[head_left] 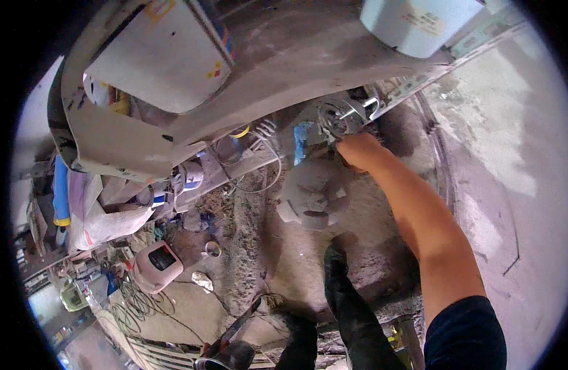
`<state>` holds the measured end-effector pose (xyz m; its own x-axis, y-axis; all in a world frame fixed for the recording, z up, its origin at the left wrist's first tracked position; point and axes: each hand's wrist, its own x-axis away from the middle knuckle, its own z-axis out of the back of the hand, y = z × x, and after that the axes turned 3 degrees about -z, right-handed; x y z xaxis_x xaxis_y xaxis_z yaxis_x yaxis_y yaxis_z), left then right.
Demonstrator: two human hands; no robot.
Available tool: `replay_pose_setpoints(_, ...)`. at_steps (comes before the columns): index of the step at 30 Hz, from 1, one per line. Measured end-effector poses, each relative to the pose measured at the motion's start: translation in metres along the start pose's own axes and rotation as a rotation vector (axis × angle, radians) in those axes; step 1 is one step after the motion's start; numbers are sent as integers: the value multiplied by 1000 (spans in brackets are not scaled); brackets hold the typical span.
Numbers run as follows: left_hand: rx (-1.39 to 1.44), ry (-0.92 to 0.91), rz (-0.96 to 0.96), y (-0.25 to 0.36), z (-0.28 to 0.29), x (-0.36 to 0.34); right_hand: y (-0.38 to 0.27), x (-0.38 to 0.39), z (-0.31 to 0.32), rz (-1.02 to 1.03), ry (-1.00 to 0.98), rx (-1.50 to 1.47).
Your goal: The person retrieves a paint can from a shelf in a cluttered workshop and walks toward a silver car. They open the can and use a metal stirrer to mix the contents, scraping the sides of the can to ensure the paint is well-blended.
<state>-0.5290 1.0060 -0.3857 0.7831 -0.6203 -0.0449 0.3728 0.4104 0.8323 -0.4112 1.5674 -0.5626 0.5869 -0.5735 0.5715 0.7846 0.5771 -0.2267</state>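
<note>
My right hand [358, 152] reaches forward to the edge of a low shelf, its fingers curled and closed. What it grips, if anything, is hidden behind the knuckles. Just beyond it lie a round wire-like metal piece [332, 118] and a shiny metal bar with a cross handle [356, 110]. A strip of blue material [302, 142] hangs to the left of the hand. Below that, a dusty round grey object [315, 191] stands on the floor. My left hand does not show.
A large grey curved panel [277, 80] spans the upper part, with a white bucket [419, 24] above it. A pink jug [155, 266], a tape roll [212, 249] and coiled cables [139, 308] lie at left. A dark cup-shaped object [234, 354] shows at the lower edge.
</note>
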Motion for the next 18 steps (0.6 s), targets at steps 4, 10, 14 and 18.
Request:
replay_pose_setpoints(4, -33, 38, 14, 2, 4, 5, -15, -37, -2, 148, -209, 448)
replay_pose_setpoints(10, -33, 45, -1, -1, -1, -2, 11, -85, -40, 60, 252, 402)
replay_pose_setpoints(14, -10, 48, -14, -6, -3, -4, 33, -51, -83, 83, 682, 307)
replay_pose_setpoints(18, -6, 87, -32, 3, 9, 3, 38, 7, -100, -70, 321, 173)
